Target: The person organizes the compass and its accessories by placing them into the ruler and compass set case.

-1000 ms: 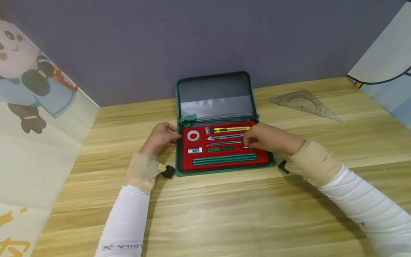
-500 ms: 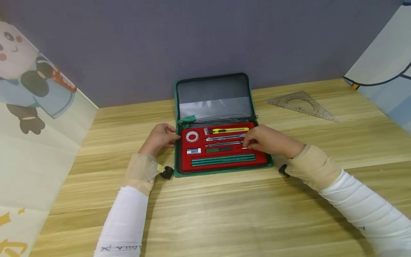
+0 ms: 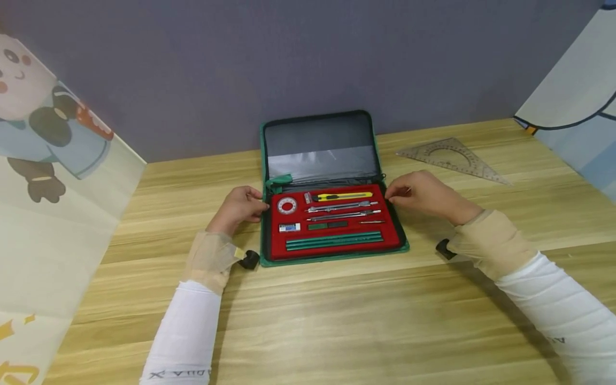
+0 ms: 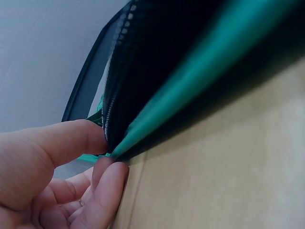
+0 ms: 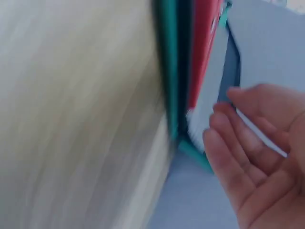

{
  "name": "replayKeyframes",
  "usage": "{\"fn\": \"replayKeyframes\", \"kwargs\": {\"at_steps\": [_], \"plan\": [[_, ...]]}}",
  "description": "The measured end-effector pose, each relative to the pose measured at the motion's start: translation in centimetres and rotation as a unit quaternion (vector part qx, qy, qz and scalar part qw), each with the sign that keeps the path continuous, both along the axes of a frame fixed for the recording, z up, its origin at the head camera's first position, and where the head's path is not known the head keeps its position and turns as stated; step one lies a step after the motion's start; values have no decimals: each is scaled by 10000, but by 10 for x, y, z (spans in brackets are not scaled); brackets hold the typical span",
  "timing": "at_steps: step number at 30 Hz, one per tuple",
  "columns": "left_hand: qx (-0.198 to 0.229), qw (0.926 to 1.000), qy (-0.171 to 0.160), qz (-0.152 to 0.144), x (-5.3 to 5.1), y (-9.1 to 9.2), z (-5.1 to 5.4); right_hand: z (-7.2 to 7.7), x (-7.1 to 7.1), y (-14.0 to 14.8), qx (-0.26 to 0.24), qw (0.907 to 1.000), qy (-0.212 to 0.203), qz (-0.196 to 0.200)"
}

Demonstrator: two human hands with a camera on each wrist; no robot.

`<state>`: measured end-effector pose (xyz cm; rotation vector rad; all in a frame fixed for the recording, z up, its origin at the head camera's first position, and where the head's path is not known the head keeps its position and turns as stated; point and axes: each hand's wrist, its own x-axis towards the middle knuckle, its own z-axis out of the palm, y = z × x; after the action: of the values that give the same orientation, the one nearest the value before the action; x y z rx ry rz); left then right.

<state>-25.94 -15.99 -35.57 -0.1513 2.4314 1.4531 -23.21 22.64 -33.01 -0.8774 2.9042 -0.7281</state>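
A green zip case (image 3: 332, 257) lies unfolded on the table, its lid up against the wall. In its red insert (image 3: 392, 235) sit a yellow utility knife (image 3: 344, 197), a sharpener, a white ring-shaped piece (image 3: 287, 205), an eraser (image 3: 290, 227), metal compasses (image 3: 343, 206), a small metal piece (image 3: 372, 222) and green pencils (image 3: 334, 240). My left hand (image 3: 238, 206) pinches the case's left edge between thumb and fingers, plain in the left wrist view. My right hand (image 3: 425, 193) hovers by the right edge, fingers loosely bent, holding nothing in the right wrist view.
A clear set square (image 3: 454, 159) with a protractor arc lies on the wooden table (image 3: 317, 315), right of the case. A grey wall (image 3: 202, 80) rises behind, and panels with cartoon drawings flank the table.
My right hand has left the small metal piece at the insert's right side and moved right to the case's edge. The left hand stays at the left edge.
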Motion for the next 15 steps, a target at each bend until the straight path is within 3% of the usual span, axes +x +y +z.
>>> {"fn": "replayKeyframes", "kwargs": {"at_steps": [8,15], "plan": [[32,10000,39,12,-1,0,-1,2,-32,50,-85,9927,-38,-1200],[-2,10000,21,10,-1,0,-1,5,-58,97,725,9812,-540,-1706]]}}
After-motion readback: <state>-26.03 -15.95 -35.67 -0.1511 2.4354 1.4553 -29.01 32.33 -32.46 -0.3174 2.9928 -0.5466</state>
